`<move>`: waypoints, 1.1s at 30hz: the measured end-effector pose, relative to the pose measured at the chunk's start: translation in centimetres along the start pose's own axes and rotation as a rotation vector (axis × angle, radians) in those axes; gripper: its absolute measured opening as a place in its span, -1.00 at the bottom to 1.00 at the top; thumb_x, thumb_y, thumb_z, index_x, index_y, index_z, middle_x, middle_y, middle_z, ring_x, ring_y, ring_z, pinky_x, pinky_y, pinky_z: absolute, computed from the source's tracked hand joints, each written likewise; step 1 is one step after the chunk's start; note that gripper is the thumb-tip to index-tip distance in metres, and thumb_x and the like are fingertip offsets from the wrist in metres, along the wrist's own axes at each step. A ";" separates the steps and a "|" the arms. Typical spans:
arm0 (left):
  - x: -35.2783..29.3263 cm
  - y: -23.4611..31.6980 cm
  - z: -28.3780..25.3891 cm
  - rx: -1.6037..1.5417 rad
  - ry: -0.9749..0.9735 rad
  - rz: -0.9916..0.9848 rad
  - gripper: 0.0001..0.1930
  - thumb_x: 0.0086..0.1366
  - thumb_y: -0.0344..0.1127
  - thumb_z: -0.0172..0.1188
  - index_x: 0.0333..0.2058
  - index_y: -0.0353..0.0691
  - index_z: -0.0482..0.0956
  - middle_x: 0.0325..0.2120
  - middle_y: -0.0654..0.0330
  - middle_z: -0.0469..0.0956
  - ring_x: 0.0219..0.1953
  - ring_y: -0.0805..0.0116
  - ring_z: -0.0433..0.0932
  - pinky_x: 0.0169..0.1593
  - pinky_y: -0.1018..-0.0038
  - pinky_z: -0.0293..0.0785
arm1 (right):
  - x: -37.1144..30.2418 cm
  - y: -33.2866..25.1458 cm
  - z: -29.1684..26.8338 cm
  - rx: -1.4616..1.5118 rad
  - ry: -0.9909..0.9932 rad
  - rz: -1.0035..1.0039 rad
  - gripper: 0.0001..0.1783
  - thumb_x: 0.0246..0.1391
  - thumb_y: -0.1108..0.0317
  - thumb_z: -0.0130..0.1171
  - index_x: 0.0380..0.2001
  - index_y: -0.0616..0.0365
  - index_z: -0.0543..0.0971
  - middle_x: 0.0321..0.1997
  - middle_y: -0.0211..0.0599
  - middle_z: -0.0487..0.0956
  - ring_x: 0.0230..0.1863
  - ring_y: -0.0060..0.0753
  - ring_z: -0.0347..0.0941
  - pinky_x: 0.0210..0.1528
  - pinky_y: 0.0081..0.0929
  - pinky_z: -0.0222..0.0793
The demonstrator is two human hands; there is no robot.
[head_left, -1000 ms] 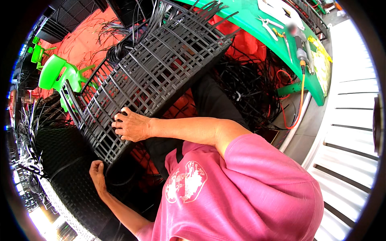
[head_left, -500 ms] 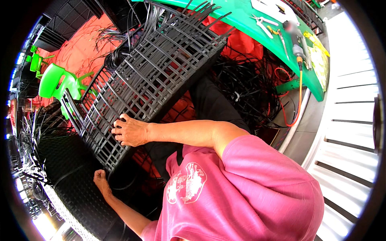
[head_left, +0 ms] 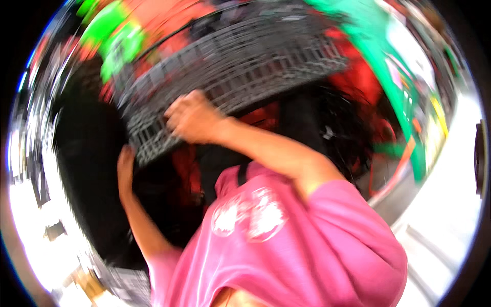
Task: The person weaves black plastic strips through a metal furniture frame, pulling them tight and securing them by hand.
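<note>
1. The picture is heavily blurred, so fine detail is lost.
2. A large dark woven lattice panel [head_left: 230, 66] spans the upper middle, tilted, its lower left corner near the person's hands.
3. The right hand [head_left: 192, 120] rests on the panel's lower edge, fingers curled against the weave; whether it grips a strand cannot be told.
4. The left hand [head_left: 125, 169] lies just below the panel's lower left corner, against a black mass; its fingers are too smeared to tell whether they are spread or closed.
5. A pink shirt [head_left: 286, 245] fills the lower middle.
6. A green table [head_left: 378, 56] curves down the right side, and a green plastic piece [head_left: 115, 36] sits at the upper left over red ground [head_left: 363, 77].
</note>
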State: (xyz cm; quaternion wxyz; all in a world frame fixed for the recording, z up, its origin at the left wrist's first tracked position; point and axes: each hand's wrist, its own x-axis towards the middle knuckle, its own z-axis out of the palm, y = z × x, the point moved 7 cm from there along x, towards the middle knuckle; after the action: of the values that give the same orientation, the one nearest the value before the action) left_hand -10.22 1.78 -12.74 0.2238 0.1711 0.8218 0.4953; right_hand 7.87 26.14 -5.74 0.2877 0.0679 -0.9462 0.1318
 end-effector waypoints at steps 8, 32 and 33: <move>-1.3 4.6 -1.1 0.317 -0.175 0.044 -0.86 0.19 -0.37 0.13 -0.50 -0.32 0.49 -0.61 0.36 0.38 -0.48 0.55 0.32 -0.36 0.55 0.28 | 0.0 -1.4 1.9 0.003 -0.023 -0.031 -0.73 0.04 0.12 0.11 -0.22 -0.03 0.54 0.01 -0.46 0.45 0.11 -0.34 0.23 0.13 -0.18 0.00; -2.4 -4.9 -6.2 0.106 0.126 -0.101 -0.91 0.22 -0.48 0.13 -0.47 -0.23 0.43 -0.55 0.42 0.32 -0.45 0.57 0.27 -0.31 0.60 0.23 | -0.4 -0.5 2.3 0.054 -0.062 0.037 -0.68 0.02 0.04 0.10 -0.27 0.00 0.59 0.02 -0.41 0.42 0.13 -0.26 0.17 0.14 -0.03 0.01; -2.4 -4.9 -6.4 0.134 0.152 -0.110 -0.91 0.23 -0.50 0.12 -0.47 -0.23 0.44 -0.55 0.42 0.32 -0.46 0.57 0.27 -0.32 0.60 0.23 | -0.5 -0.5 2.5 0.052 -0.071 0.041 -0.68 0.01 0.04 0.10 -0.27 0.00 0.59 0.03 -0.40 0.42 0.13 -0.25 0.17 0.14 -0.03 0.01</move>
State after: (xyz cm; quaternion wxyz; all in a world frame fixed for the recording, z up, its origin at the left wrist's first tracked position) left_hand -11.93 -6.31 -14.01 0.1757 0.1025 0.8758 0.4377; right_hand 7.03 24.96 -7.92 0.2492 0.0607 -0.9533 0.1594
